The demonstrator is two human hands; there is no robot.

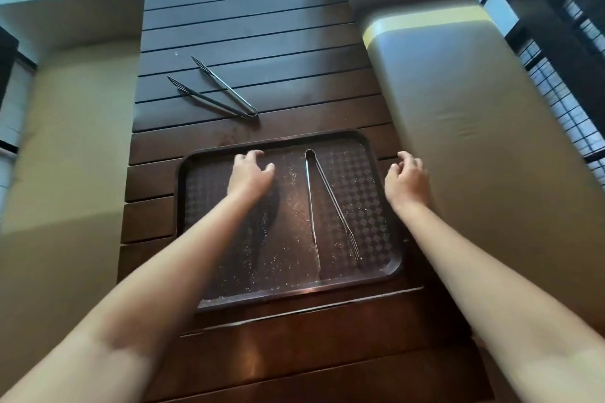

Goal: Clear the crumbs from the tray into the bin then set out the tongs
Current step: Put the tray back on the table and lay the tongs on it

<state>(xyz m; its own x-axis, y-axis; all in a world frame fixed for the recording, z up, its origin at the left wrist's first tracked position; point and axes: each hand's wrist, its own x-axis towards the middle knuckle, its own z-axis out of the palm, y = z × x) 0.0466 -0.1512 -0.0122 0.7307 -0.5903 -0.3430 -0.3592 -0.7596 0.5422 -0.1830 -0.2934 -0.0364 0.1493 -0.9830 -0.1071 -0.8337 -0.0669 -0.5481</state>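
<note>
Two empty hands, tongs (322, 206) between them
I see both loosely curled; tongs run lengthwise mid-frame, left hand (250, 173) nearer than right hand (406, 178)
</note>
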